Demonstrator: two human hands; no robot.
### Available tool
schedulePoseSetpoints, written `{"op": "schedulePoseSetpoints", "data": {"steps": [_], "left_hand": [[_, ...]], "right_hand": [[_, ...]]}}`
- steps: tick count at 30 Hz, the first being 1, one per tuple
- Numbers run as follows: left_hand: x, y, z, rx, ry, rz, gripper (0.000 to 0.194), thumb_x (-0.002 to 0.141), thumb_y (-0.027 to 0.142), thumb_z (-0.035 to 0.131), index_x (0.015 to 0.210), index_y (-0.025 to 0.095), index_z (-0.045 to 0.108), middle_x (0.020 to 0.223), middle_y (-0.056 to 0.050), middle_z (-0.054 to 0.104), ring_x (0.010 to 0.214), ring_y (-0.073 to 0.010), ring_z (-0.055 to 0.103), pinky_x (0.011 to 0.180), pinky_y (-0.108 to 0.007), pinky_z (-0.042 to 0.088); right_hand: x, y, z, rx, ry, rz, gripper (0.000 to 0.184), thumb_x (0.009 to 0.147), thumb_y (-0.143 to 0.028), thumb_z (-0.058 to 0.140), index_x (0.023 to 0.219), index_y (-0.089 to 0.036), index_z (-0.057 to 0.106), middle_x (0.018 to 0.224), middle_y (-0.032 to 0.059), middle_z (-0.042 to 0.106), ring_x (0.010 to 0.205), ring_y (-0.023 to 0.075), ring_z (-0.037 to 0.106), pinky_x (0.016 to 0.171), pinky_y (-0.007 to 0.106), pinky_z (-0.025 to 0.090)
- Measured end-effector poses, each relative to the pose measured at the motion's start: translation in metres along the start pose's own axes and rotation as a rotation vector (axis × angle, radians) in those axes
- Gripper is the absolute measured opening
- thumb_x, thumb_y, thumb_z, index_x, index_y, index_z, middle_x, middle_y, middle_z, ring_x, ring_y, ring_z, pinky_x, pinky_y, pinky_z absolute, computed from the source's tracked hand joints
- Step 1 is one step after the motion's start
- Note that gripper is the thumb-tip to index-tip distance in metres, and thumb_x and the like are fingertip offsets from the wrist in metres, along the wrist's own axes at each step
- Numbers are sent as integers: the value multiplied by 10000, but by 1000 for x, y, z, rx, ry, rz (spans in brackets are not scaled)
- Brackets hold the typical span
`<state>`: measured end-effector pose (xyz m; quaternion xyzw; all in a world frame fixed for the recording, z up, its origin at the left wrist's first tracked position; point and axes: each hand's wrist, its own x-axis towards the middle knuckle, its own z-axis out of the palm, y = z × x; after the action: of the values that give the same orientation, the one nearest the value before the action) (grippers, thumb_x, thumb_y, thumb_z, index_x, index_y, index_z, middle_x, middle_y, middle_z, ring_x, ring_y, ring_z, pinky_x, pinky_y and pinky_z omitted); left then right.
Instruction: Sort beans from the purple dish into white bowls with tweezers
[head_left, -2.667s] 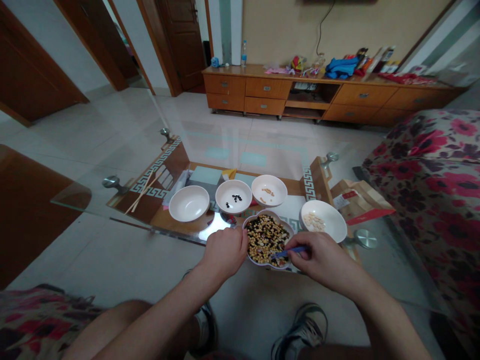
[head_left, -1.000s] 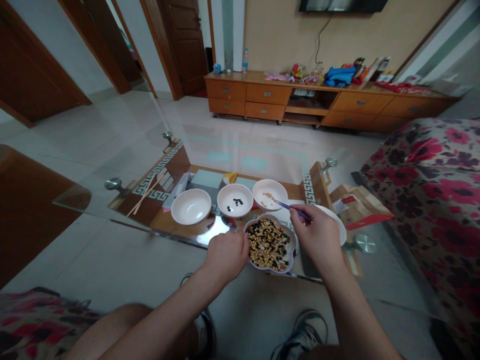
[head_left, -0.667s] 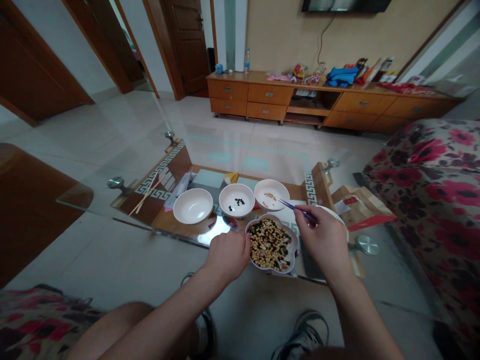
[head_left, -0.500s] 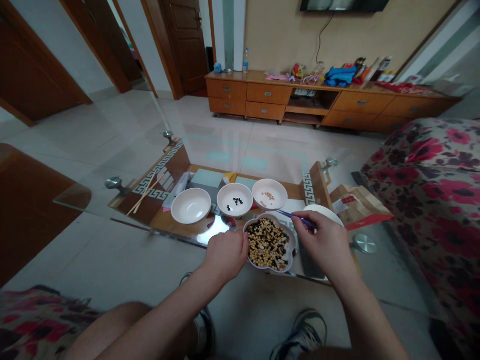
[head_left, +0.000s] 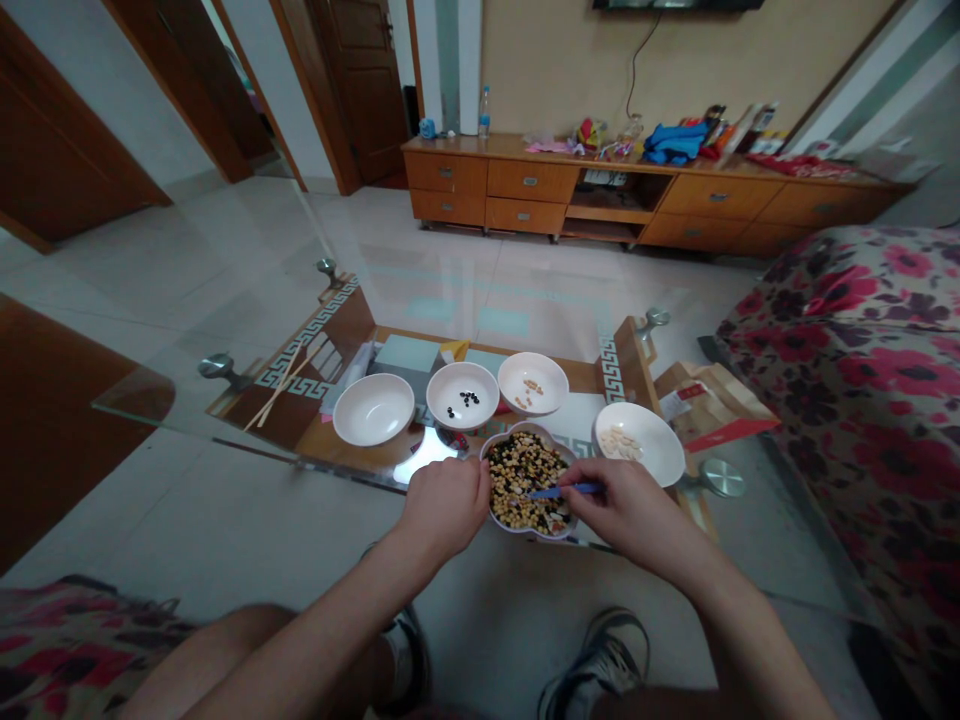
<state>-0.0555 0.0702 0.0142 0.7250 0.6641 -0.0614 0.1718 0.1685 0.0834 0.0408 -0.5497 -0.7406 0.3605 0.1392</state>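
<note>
My left hand (head_left: 446,505) is closed on the left rim of a flower-shaped bowl (head_left: 556,444), which holds a mix of yellow, black and pale beans or seeds. Pinched in my right hand (head_left: 626,505) is a pair of blue tweezers (head_left: 553,492), its tip down among the mix. Behind stand a white bowl (head_left: 463,380) with several black beans and another white bowl (head_left: 512,371) with several tan beans. Further left, a white bowl (head_left: 375,410) shows bare inside. Right of the mix, a white bowl (head_left: 660,445) holds flat pale seeds.
Everything stands on a glass table with metal fittings (head_left: 721,477). Wooden chopsticks (head_left: 281,388) lie at the left, and a brown paper bag (head_left: 709,400) is at the right. Beyond are a long wooden cabinet (head_left: 529,180) and a flowered sofa (head_left: 862,330).
My right hand has moved down and left with the tweezers, from near the tan-bean bowl into the mix. The right white bowl is now uncovered. My left hand stays on the rim.
</note>
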Motion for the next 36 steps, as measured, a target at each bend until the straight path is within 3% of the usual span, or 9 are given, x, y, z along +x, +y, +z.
{"op": "schedulePoseSetpoints", "data": {"steps": [11, 36], "left_hand": [[0, 0, 0, -11, -17, 4, 580, 1060, 392, 183, 987, 177, 716, 960, -146, 763, 886, -290, 736, 805, -422, 538], [-1, 0, 0, -15, -4, 4, 564, 1058, 392, 198, 999, 174, 715, 951, -145, 767, 871, -299, 742, 784, -432, 550]], "right_hand": [[-2, 3, 6, -21, -148, -13, 208, 828, -220, 559, 780, -195, 760, 702, 10, 723, 606, 149, 608, 556, 257, 423], [-2, -3, 8, 10, -161, -30, 207, 806, -189, 580, 722, -202, 768, 692, 10, 730, 598, 150, 615, 547, 254, 428]]}}
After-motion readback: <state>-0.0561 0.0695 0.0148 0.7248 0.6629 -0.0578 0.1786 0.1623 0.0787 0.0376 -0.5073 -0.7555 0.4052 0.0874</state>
